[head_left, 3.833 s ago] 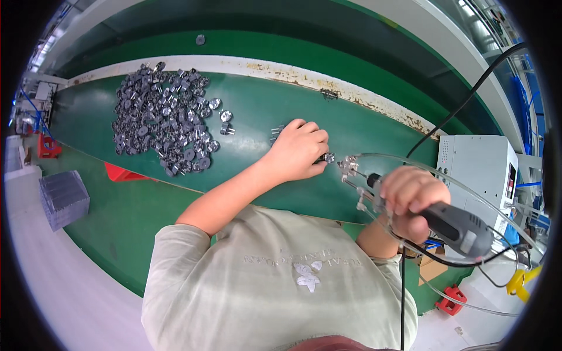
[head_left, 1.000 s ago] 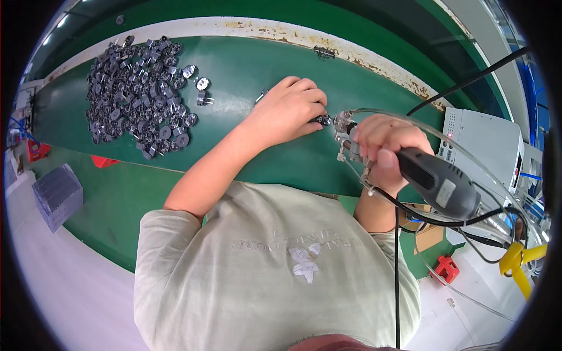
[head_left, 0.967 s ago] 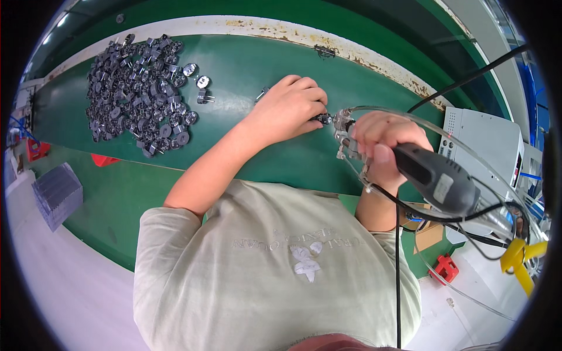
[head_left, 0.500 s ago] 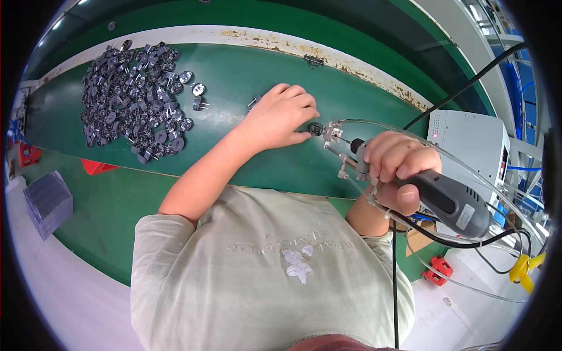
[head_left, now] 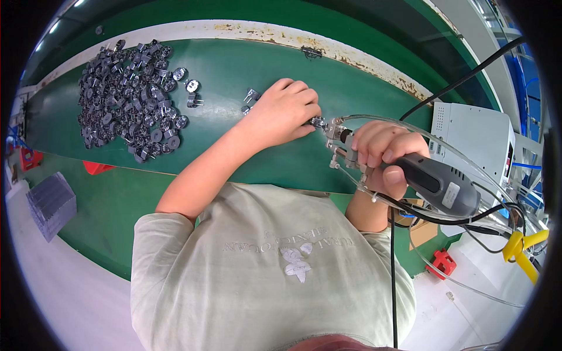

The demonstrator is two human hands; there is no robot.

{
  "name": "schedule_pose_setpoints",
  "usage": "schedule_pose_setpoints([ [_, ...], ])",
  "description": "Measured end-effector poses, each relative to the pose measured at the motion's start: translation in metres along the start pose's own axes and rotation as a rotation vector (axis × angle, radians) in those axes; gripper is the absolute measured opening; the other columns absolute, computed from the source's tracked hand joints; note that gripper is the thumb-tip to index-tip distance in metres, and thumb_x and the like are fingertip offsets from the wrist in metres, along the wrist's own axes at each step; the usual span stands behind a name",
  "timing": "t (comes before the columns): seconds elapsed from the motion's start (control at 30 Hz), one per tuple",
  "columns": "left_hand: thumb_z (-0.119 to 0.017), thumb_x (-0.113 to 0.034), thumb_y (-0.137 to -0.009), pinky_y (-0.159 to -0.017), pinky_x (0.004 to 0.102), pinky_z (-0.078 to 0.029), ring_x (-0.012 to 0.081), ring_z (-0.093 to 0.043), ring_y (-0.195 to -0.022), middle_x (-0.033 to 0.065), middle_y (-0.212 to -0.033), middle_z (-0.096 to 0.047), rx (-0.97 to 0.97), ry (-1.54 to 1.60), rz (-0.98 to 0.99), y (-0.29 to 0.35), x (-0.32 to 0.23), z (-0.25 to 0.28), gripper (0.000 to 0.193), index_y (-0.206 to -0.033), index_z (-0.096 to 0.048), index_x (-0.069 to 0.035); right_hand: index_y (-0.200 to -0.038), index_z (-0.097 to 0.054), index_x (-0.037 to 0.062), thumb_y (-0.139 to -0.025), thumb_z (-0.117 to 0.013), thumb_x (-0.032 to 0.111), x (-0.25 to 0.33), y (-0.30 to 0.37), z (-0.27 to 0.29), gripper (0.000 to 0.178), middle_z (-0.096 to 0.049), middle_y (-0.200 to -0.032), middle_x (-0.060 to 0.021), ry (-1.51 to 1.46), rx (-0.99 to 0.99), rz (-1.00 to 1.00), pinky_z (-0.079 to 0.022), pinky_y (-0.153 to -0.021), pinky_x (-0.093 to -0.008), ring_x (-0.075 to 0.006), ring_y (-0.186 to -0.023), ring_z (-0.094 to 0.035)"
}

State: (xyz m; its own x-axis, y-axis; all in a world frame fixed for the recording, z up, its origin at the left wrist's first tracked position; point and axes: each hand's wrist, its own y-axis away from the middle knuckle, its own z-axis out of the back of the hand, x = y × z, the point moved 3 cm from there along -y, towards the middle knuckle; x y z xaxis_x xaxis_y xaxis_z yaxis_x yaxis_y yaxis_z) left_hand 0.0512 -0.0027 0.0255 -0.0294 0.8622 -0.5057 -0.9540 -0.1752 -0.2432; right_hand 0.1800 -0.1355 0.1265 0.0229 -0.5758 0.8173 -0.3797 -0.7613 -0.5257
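My left hand (head_left: 288, 109) is closed over the green bench, thumb and fingers pinching a small round black part with metal pins (head_left: 317, 121). In my right hand (head_left: 387, 146) is a grey electric screwdriver (head_left: 445, 186), fingers wrapped round its front. A metal attachment with clear tubes (head_left: 333, 130) sits at its tip. This tip meets the pinched part; whether a screw is there is too small to tell. Beside my left wrist lie loose pinned parts (head_left: 252, 95). A big pile of similar black parts (head_left: 126, 99) covers the bench's left side.
A grey-white box-shaped machine (head_left: 468, 137) stands at the bench's right end. Black cable and clear tubing trail right from the screwdriver, past a yellow clip (head_left: 522, 250). A rusty white ledge (head_left: 234, 29) runs along the back. Below right lies a red plastic piece (head_left: 443, 264).
My right hand has brought the screwdriver left, and its tip has closed the gap to the part. My left hand keeps its pinch; more loose parts show beside its wrist.
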Motion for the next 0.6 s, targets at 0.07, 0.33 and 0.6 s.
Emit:
schedule_pose_setpoints([
  [0.07,-0.086,-0.025,-0.08,-0.107,0.0432,-0.045,0.0242,-0.06,-0.116,0.0014,-0.111,-0.065,-0.003,0.019,0.019,0.001,0.0007,0.0032,0.03,-0.105,-0.075,-0.012,-0.09,-0.056,0.0039,-0.091,-0.087,0.028,-0.003,0.0009,-0.0001,0.04,-0.06,-0.066,-0.0066,0.006,0.006,-0.017,-0.056,-0.062,-0.04,-0.0199,-0.058,-0.058],
  [0.33,-0.086,-0.026,-0.079,-0.107,0.0434,-0.046,0.024,-0.06,-0.117,0.0006,-0.111,-0.064,-0.004,0.029,0.011,0.0015,0.0007,0.005,0.028,-0.103,-0.077,-0.013,-0.089,-0.055,0.0043,-0.091,-0.087,0.027,-0.005,0.003,0.0001,0.039,-0.058,-0.065,-0.0059,-0.003,0.02,-0.024,-0.054,-0.061,-0.0399,-0.0199,-0.058,-0.058],
  [0.6,-0.086,-0.026,-0.08,-0.106,0.0425,-0.046,0.0233,-0.06,-0.117,-0.0006,-0.11,-0.064,-0.003,0.043,0.019,0.0028,0.0017,0.0046,0.026,-0.102,-0.078,-0.014,-0.095,-0.055,0.0078,-0.095,-0.074,0.028,-0.0018,0.0023,0.0024,0.028,-0.058,-0.069,-0.0056,0.05,0.139,-0.027,-0.055,-0.062,-0.0432,-0.0211,-0.055,-0.059],
])
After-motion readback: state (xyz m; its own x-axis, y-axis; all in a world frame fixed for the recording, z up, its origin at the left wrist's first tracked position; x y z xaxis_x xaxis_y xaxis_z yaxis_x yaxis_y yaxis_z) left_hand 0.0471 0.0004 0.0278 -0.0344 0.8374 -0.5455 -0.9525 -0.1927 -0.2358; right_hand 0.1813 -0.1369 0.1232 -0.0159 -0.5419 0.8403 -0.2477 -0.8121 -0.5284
